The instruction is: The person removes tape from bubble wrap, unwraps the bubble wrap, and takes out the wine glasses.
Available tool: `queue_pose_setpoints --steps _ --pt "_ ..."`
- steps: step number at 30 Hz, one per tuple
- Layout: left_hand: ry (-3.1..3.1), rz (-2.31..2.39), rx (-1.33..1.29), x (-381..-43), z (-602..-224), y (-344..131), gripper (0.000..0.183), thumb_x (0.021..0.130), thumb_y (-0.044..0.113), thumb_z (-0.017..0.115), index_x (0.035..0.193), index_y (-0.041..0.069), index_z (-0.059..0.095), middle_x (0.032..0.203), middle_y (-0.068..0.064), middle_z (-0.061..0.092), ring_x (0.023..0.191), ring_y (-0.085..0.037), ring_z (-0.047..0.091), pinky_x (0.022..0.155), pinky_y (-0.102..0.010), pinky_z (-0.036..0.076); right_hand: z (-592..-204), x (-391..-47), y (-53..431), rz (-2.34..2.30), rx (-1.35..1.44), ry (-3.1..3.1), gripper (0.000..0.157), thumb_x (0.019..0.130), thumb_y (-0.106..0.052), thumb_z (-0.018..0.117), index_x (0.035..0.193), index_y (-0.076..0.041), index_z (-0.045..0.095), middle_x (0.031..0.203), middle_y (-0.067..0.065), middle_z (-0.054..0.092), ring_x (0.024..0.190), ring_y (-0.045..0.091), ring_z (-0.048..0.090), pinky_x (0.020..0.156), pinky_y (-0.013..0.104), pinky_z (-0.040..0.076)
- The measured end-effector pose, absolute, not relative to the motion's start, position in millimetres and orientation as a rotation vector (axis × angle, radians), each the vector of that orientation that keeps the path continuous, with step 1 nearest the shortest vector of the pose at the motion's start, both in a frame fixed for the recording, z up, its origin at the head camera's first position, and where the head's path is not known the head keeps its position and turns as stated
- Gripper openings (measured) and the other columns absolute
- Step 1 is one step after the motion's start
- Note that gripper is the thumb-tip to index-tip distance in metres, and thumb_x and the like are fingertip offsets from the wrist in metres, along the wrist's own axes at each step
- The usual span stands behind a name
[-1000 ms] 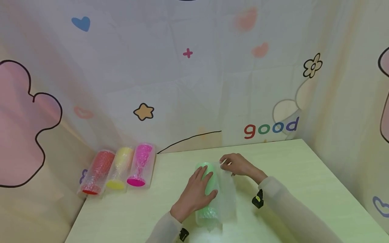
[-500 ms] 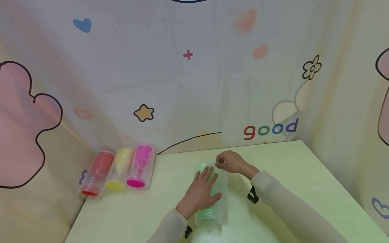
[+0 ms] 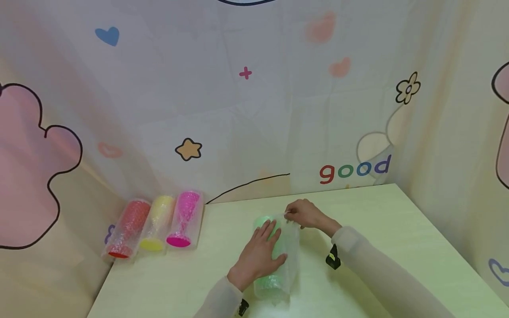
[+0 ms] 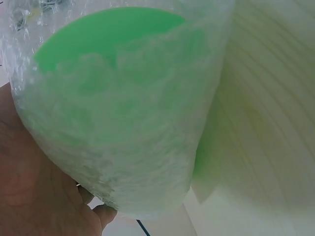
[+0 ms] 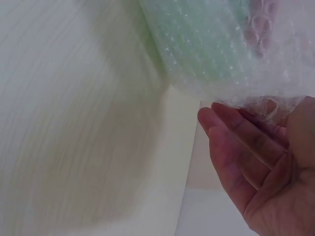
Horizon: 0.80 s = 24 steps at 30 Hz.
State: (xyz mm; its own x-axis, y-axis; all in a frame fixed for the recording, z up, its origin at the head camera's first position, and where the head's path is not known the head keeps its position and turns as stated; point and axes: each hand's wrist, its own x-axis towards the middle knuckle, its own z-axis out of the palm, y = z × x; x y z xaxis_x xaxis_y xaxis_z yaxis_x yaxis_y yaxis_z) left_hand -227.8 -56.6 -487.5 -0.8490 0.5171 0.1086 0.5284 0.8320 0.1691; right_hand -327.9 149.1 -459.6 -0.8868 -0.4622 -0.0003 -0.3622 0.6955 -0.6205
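Observation:
A green goblet-like cup (image 3: 269,282), wrapped in bubble wrap (image 3: 293,249), lies on its side on the table. My left hand (image 3: 258,256) rests on top of it with fingers spread. In the left wrist view the green round base (image 4: 113,34) shows through one end of the wrap. At the far right corner of the sheet, my right hand (image 3: 307,213) pinches the wrap's edge between thumb and fingers. From the right wrist, the bubbled edge (image 5: 266,105) hangs over the curled fingers (image 5: 241,132); the thumb is partly hidden.
Three wrapped goblets lie side by side at the table's back left: red (image 3: 129,227), yellow (image 3: 157,223) and pink (image 3: 185,218). Behind the pale table (image 3: 370,229) hangs a printed curtain (image 3: 246,115).
My right hand has drawn the loose wrap edge left toward the green goblet, then eased slightly back right. The flap spreads less far right than before. My left hand stays on the goblet.

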Motion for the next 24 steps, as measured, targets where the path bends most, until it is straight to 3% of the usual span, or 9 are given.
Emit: queue_pose_setpoints --steps 5,11,17,24 --pt "-2.947 -0.270 -0.825 -227 -488 -58 0.070 0.097 0.053 0.050 0.152 0.014 0.037 0.165 -0.006 0.020 0.154 -0.024 0.016 0.122 -0.045 0.026 -462 -327 152 -1.049 -0.633 2.697 0.017 0.097 -0.016 0.058 0.100 -0.006 0.072 0.092 0.007 0.070 0.070 0.013 0.061 0.052 0.031 0.057" --pt "-2.964 -0.336 -0.821 -226 -487 -59 0.070 0.097 0.052 0.050 0.153 0.013 0.036 0.165 -0.007 0.019 0.154 -0.025 0.015 0.122 -0.046 0.025 -469 -328 159 -1.106 -0.547 2.650 0.018 0.097 -0.018 0.058 0.100 -0.006 0.071 0.089 0.007 0.069 0.068 0.015 0.059 0.053 0.039 0.059" --pt "-2.972 -0.358 -0.807 -223 -488 -60 0.070 0.097 0.053 0.050 0.153 0.013 0.036 0.165 -0.006 0.019 0.154 -0.024 0.014 0.122 -0.046 0.026 -477 -328 164 -1.140 -0.457 2.626 0.018 0.097 -0.021 0.059 0.100 -0.009 0.071 0.088 0.004 0.068 0.069 0.015 0.058 0.049 0.034 0.056" --pt "-2.957 -0.357 -0.817 -223 -490 -65 0.070 0.097 0.053 0.048 0.153 0.013 0.034 0.165 -0.007 0.019 0.154 -0.024 0.015 0.122 -0.044 0.026 -486 -331 171 -1.186 -0.438 2.599 0.016 0.096 -0.019 0.058 0.093 -0.010 0.071 0.076 0.000 0.064 0.047 0.011 0.041 0.043 0.026 0.040"
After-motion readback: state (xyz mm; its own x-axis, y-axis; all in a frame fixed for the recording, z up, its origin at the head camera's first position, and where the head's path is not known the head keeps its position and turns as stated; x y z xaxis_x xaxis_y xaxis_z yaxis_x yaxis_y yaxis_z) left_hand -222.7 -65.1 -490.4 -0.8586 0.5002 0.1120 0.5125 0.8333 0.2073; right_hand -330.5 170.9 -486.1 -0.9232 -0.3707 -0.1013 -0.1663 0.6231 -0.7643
